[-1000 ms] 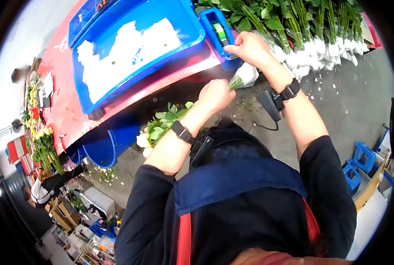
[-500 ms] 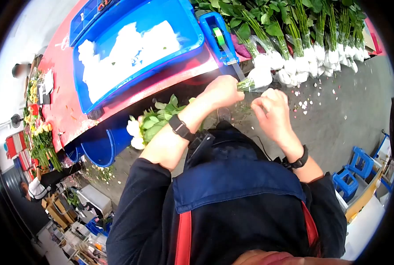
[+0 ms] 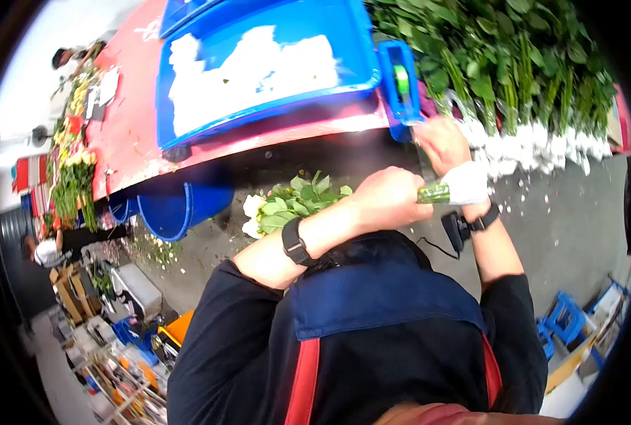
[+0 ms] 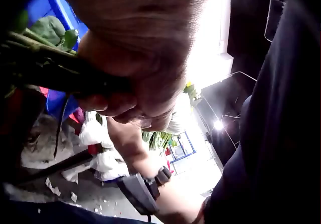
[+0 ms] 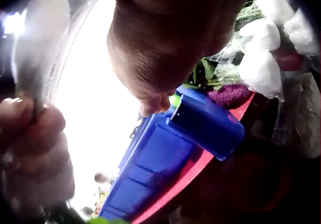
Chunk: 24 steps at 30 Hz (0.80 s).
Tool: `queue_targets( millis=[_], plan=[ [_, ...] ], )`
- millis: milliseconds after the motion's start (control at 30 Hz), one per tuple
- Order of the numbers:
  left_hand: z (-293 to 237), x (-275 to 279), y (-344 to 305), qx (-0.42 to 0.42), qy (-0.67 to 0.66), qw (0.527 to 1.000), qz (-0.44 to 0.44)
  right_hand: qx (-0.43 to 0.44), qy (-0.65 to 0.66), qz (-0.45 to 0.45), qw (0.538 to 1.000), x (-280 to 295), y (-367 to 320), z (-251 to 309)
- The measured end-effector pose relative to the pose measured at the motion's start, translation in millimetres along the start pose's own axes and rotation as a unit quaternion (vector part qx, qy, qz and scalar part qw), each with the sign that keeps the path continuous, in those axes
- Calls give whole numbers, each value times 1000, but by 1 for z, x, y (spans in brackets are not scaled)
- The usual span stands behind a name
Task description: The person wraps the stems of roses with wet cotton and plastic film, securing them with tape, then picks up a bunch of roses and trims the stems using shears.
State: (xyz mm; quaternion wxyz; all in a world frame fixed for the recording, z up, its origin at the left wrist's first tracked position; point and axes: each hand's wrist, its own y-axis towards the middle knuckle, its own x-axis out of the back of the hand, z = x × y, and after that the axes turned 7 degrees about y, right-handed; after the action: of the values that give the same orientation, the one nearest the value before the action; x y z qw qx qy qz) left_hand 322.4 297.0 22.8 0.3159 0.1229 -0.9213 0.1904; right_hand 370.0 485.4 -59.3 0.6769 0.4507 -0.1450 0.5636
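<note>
Below the table [image 3: 131, 142], the bouquet [image 3: 294, 202] shows blooms only overhead.

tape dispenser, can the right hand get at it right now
Likely yes: the right hand is at the near end of the dispenser, with nothing between them. The left hand holds the bunch lower down, clear of it.

Dispenser [image 3: 400, 88]: smooth glossy blue plastic; tape [image 3: 401, 76] shiny green. Tub [image 3: 358, 49]: same glossy blue plastic, soft matt white wadding [image 3: 252, 71] inside. Table [image 3: 131, 142]: red paint, dull, scuffed. Stems [image 3: 432, 193]: matt green, end in fluffy white wad [image 3: 465, 183], clear glossy film [image 5: 75, 23] round it. Floor [image 3: 577, 205]: rough grey concrete. Apron [image 3: 386, 297]: matt blue cloth
</note>
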Motion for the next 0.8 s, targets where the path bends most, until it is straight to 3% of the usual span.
queue_targets(
  millis=[33, 133, 167, 233, 267, 300, 333, 367, 433, 467, 500, 567, 633, 667, 700, 800],
  plan=[
    [-1, 6, -4, 9, 23, 1000, -8, -2, -22, 27, 999, -3, -9, 4],
    [13, 12, -3, 72, 45, 994, -70, 47, -32, -55, 997, -23, -18, 3],
    [20, 14, -2, 94, 51, 989, -97, -123, 107, 0, 987, -17, -17, 16],
    [34, 21, -3, 123, 93, 977, -149, -67, 123, 32, 990, -43, -22, 19],
    [39, 29, -6, 151, 118, 966, -172, -83, 191, 61, 976, -41, -13, 34],
    [44, 35, -12, 180, 141, 954, -192, -148, 267, 106, 946, -39, -15, 49],
    [64, 30, -16, 162, 175, 942, -234, -266, 409, 131, 863, -28, -3, 77],
    [70, 25, -22, 171, 198, 943, -204, -376, 534, 151, 742, -15, 13, 104],
    [73, 13, -30, 182, 247, 941, -144, -423, 586, 159, 673, -12, 37, 110],
    [73, 8, -38, 143, 272, 936, -172, -456, 599, 166, 637, -12, 50, 112],
    [76, 9, -47, 101, 235, 951, -174, -489, 610, 175, 599, -11, 61, 115],
    [72, 18, -59, 110, 216, 963, -120, -523, 667, 175, 502, -10, 77, 117],
    [64, 28, -75, 105, 235, 964, -60, -490, 626, 193, 575, 5, 107, 131],
    [59, 34, -81, 102, 244, 964, -28, -478, 582, 246, 610, 6, 118, 126],
    [49, 43, -85, 130, 215, 968, 24, -449, 551, 316, 629, 6, 128, 117],
    [42, 65, -95, 108, 124, 985, 50, -350, 524, 396, 668, -7, 130, 88]
  ],
)
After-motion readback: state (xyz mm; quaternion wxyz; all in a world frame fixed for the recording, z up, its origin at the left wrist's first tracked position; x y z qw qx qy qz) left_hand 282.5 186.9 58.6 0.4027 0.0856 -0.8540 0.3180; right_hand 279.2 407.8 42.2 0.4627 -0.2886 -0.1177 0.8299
